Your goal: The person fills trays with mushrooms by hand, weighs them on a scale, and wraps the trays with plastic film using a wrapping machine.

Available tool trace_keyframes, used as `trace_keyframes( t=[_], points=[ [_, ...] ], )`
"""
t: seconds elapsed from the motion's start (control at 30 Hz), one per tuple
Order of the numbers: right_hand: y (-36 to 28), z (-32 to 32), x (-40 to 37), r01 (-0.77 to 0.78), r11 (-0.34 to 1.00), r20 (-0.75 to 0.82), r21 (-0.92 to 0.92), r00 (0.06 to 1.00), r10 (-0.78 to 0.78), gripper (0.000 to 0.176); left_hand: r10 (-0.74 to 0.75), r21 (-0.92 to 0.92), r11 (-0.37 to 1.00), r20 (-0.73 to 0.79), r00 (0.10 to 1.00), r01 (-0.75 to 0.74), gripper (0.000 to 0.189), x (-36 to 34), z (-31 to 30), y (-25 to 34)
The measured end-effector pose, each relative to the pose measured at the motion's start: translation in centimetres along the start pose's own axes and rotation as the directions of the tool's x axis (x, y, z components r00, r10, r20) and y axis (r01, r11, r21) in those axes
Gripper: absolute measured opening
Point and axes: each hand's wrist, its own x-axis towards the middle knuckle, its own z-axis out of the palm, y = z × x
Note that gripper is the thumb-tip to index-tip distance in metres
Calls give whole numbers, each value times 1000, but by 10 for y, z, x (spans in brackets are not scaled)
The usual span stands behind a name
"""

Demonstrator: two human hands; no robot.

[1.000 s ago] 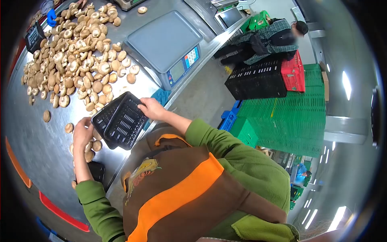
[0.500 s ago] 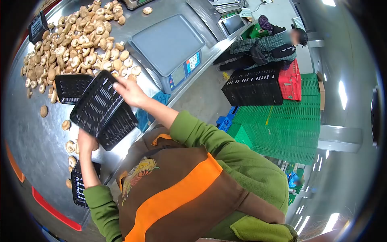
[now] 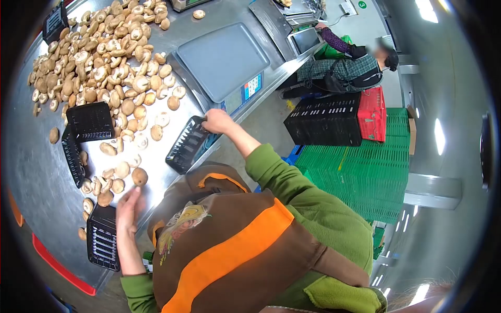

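Note:
My right hand (image 3: 218, 121) is closed on the edge of a black plastic tray (image 3: 185, 146), held tilted near the table's front edge. My left hand (image 3: 128, 208) has its fingers stretched out, fingertips just below a brown mushroom (image 3: 139, 177), with nothing held. Under that wrist lies another black tray (image 3: 102, 242) at the table edge. Loose mushrooms (image 3: 106, 186) lie beyond the left hand. Farther off, one black tray (image 3: 90, 122) rests against the mushroom pile (image 3: 99, 68), and another stands on its side (image 3: 71, 159) beside it.
A scale (image 3: 224, 62) with a grey platform stands on the metal table (image 3: 42, 193). Past the table are a black crate (image 3: 323, 119), a red crate (image 3: 372, 115) and stacked green crates (image 3: 360, 172). A person (image 3: 339, 70) works at the far right.
The overlapping trays have come apart. My right hand has moved right with one tray, another now stands on its side at left, and mushrooms show between them. My left hand has lowered slightly.

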Motion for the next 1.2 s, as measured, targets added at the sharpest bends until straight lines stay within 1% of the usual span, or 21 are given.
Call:
trace_keyframes(
  t=[0.03,0.1,0.13,0.2,0.27,0.33,0.43,0.53,0.6,0.67,0.7,0.73,0.8,0.83,0.87,0.9,0.93,1.0,1.1,1.17,1.2],
  points=[
    [-5,8,8,2,1000,5,-2,1000,-2,32,-4,-4,1000,-3,1000,4,59,15,7,-17],
    [-14,25,24,-1,1000,-61,23,998,3,32,-158,-568,812,4,987,133,66,48,13,-47],
    [-17,30,30,-3,999,-96,34,995,6,32,-161,-568,812,5,987,135,66,59,14,-50],
    [-23,31,40,13,997,-126,74,992,-3,32,-85,-811,585,-48,995,11,71,79,23,-35],
    [-29,32,47,61,977,-189,204,982,-22,30,-96,-826,563,-84,992,-15,67,90,30,-9],
    [-41,33,55,108,980,-244,167,968,-65,28,149,-766,582,-231,961,-274,64,101,37,20],
    [-65,31,72,158,946,-255,282,963,-85,27,91,-773,489,-414,906,-403,65,120,46,65],
    [-90,39,91,209,905,-259,369,959,-116,23,309,-677,471,-474,825,-565,66,137,31,96],
    [-110,40,97,224,875,-310,428,946,-90,24,317,-644,496,-490,812,-582,58,150,23,111],
    [-129,39,106,279,839,-415,468,907,-70,23,442,-384,690,-447,778,-613,52,164,16,120],
    [-140,38,113,286,832,-437,476,897,-58,23,468,-216,723,-546,695,-657,43,169,20,120],
    [-150,36,122,283,830,-427,480,902,-60,22,430,-268,765,-465,774,-586,37,172,20,122],
    [-163,45,143,391,782,-475,485,869,-140,21,579,-114,700,-489,653,-705,35,186,25,122],
    [-166,50,154,484,783,-521,391,818,-245,19,668,80,673,-494,557,-736,38,187,29,121],
    [-167,46,153,483,781,-519,397,819,-244,19,666,197,683,-562,491,-703,37,177,41,121],
    [-167,38,148,395,666,-274,633,919,-285,19,678,255,659,-609,412,-707,36,173,47,117],
    [-164,30,141,231,537,-23,811,931,-365,20,688,313,633,-646,330,-708,35,168,52,112],
    [-142,38,127,120,366,33,923,922,-385,27,626,216,608,-722,294,-764,43,158,62,106],
    [-117,52,93,82,374,44,924,947,-318,28,574,128,638,-737,358,-759,41,150,61,93],
    [-109,53,74,142,288,-54,947,955,-292,27,593,-37,575,-669,447,-817,38,140,58,92],
    [-104,50,66,146,286,-60,947,955,-289,27,598,-37,572,-665,447,-820,38,134,58,91]
  ],
)
